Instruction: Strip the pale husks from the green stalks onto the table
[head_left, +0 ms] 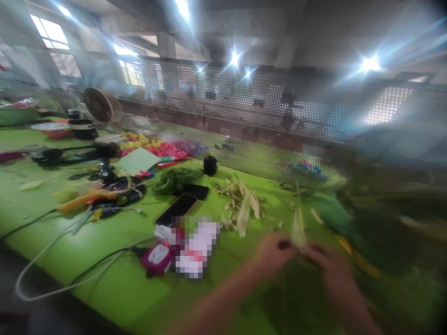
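Near the right of the table, my left hand (274, 253) and my right hand (326, 263) meet with fingers pinched at the lower end of a pale, pointed husk leaf (298, 228). The leaf stands upright between them, its thin tip pointing up. Motion blurs the fingers, and a dark spot shows at my left fingertips. Left of the hands lie more pale husk leaves (244, 209) with small scraps around them. A dark green bundle (377, 223), badly blurred, is to the right of my right hand.
A phone (177, 209), a purple power adapter (158, 257) and cables (45, 249) lie on the green table (115, 279). A black cup (210, 165), green yarn-like strands (178, 179) and an orange-handled tool (85, 200) are farther back. A perforated panel (226, 102) borders the far edge.
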Action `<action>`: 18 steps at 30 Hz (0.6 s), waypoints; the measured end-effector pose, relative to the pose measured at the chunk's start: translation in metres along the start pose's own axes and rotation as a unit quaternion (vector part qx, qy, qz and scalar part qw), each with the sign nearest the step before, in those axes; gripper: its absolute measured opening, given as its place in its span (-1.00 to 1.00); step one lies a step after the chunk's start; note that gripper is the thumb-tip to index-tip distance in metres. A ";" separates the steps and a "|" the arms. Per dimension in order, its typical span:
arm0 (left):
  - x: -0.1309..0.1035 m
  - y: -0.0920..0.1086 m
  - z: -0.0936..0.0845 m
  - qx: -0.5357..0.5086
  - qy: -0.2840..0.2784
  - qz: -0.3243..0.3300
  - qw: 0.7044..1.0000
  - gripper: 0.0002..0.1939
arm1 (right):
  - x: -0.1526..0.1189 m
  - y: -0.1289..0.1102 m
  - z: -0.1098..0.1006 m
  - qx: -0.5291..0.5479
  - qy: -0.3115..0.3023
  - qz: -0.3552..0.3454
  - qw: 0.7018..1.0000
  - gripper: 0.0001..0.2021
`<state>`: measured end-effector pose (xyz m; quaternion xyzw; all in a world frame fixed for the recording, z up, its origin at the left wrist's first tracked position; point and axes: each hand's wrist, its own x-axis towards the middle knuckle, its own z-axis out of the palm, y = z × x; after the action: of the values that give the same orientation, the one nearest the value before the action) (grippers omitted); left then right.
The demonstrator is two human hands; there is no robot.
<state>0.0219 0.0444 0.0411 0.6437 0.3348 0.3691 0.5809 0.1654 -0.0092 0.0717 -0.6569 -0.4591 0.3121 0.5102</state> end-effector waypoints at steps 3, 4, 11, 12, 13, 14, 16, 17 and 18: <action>0.002 -0.002 -0.001 -0.040 0.002 -0.019 0.999 -0.85 | 0.000 -0.001 -0.002 -0.064 -0.002 -0.035 0.997 -0.81; 0.003 -0.003 -0.002 -0.048 0.005 -0.026 0.998 -0.85 | 0.000 -0.001 -0.003 -0.088 0.003 -0.056 0.995 -0.80; 0.008 -0.007 -0.006 -0.156 0.008 -0.064 0.986 -0.86 | 0.005 0.005 -0.012 -0.183 0.009 -0.271 0.945 -0.88; 0.008 -0.007 -0.006 -0.170 0.007 -0.065 0.983 -0.86 | 0.006 0.007 -0.012 -0.197 -0.011 -0.296 0.935 -0.88; 0.007 -0.006 -0.006 -0.181 0.008 -0.068 0.981 -0.86 | 0.006 0.009 -0.011 -0.208 -0.027 -0.312 0.927 -0.87; 0.006 -0.005 -0.005 -0.189 0.009 -0.073 0.979 -0.86 | 0.006 0.011 -0.011 -0.216 -0.039 -0.321 0.921 -0.85; 0.005 -0.001 -0.004 -0.210 0.006 -0.084 0.974 -0.87 | 0.006 0.015 -0.010 -0.221 -0.050 -0.323 0.919 -0.83; 0.004 0.000 -0.004 -0.221 0.003 -0.089 0.971 -0.88 | 0.006 0.017 -0.011 -0.220 -0.052 -0.320 0.920 -0.84; 0.003 0.002 -0.004 -0.229 0.000 -0.093 0.969 -0.89 | 0.007 0.018 -0.011 -0.219 -0.054 -0.316 0.922 -0.84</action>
<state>0.0199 0.0493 0.0435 0.4600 0.2994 0.3803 0.7444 0.1831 -0.0086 0.0578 -0.5550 -0.7266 0.0614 0.4003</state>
